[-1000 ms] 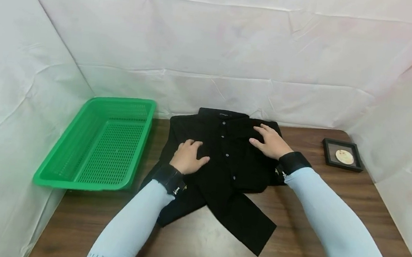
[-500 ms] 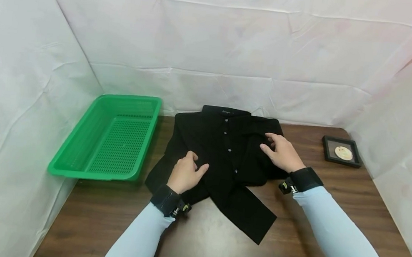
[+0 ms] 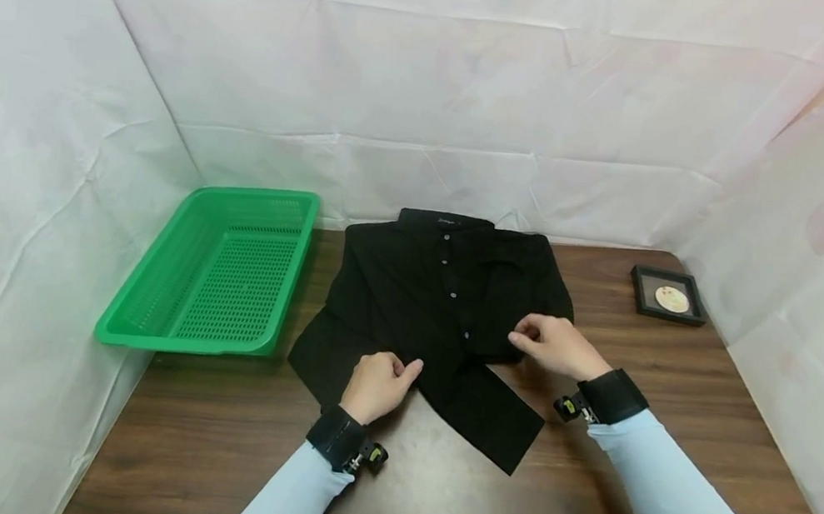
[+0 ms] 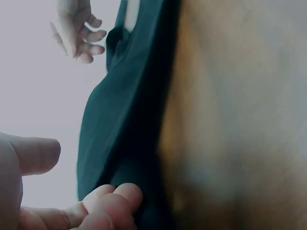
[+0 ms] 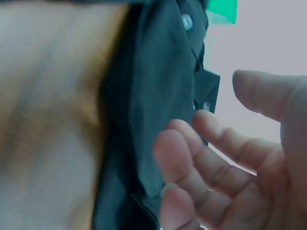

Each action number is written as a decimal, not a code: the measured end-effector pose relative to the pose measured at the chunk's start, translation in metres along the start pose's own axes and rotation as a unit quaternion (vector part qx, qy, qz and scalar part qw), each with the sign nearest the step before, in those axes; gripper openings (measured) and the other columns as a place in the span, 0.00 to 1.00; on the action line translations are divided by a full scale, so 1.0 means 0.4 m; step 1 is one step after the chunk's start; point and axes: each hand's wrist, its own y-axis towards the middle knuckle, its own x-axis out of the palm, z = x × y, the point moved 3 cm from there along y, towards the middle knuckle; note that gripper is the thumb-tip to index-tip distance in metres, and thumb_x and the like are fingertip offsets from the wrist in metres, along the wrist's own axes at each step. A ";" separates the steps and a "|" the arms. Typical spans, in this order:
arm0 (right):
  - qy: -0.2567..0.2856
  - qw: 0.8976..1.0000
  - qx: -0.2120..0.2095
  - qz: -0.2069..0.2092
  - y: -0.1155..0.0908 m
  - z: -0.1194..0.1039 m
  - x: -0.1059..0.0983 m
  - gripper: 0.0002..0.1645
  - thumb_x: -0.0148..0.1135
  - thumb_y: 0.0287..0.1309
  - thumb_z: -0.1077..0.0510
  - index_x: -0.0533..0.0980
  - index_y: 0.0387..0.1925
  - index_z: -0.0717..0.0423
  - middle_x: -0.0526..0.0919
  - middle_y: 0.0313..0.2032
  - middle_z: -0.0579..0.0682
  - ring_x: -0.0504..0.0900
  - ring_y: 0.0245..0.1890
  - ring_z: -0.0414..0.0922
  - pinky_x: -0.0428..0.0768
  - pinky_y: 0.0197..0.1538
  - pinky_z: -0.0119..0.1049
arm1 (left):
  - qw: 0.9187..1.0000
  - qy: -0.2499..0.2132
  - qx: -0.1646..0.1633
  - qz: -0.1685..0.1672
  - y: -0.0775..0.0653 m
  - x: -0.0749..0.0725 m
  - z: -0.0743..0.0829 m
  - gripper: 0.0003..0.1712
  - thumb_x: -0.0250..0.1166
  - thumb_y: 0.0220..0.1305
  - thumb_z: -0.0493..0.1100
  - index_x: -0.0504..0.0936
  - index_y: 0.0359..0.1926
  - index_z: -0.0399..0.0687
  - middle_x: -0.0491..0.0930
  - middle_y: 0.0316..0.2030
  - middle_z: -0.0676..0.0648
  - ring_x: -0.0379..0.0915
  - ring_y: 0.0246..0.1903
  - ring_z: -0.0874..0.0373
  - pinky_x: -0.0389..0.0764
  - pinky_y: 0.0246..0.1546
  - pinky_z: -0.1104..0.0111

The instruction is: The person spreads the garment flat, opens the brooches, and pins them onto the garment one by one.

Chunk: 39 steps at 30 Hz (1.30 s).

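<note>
A black button-up shirt [image 3: 409, 282] lies front up on the table, its collar by the back wall and one sleeve [image 3: 496, 417] slanting toward the front right. My left hand [image 3: 377, 387] is at the shirt's lower left edge. In the left wrist view its loosely bent fingers [image 4: 112, 206] are against or just in front of the cloth, thumb apart; touch is hard to tell. Over the shirt's lower right edge hovers my right hand [image 3: 557, 345]. The right wrist view shows its thumb [image 5: 261, 91] apart from relaxed fingers, with no cloth between them.
A green plastic basket [image 3: 289, 278] stands left of the shirt. At the back right of the wooden table [image 3: 583, 493] lies a small black frame [image 3: 666, 315] with a round cream piece inside. White sheeting [image 3: 430, 83] walls the back and sides.
Both hands have drawn back over the shirt toward its lower edge, the right also shifting outward before coming down. The shirt lies much as before. The head view has shifted slightly.
</note>
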 end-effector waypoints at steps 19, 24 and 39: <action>-0.034 0.989 0.018 -0.142 -0.092 -0.024 0.109 0.19 0.71 0.52 0.45 0.72 0.17 0.47 0.69 0.15 0.39 0.69 0.15 0.37 0.68 0.21 0.32 | 0.997 -0.024 0.031 -0.069 -0.030 0.070 0.019 0.19 0.60 0.66 0.55 0.79 0.24 0.50 0.69 0.11 0.58 0.67 0.14 0.65 0.70 0.17 0.71; -0.001 0.986 -0.019 -0.165 -0.100 -0.040 0.115 0.22 0.67 0.58 0.51 0.67 0.14 0.48 0.65 0.13 0.38 0.67 0.13 0.35 0.67 0.21 0.30 | 0.995 -0.037 0.043 -0.078 -0.036 0.073 0.024 0.17 0.60 0.67 0.54 0.80 0.26 0.49 0.67 0.10 0.58 0.66 0.13 0.65 0.69 0.16 0.71; 0.307 0.944 -0.094 -0.075 -0.109 -0.193 0.051 0.23 0.53 0.69 0.60 0.65 0.63 0.57 0.76 0.27 0.50 0.72 0.23 0.39 0.73 0.28 0.29 | 0.973 -0.141 0.084 -0.164 -0.083 0.056 0.061 0.33 0.41 0.74 0.63 0.82 0.30 0.46 0.80 0.21 0.49 0.75 0.17 0.60 0.74 0.23 0.71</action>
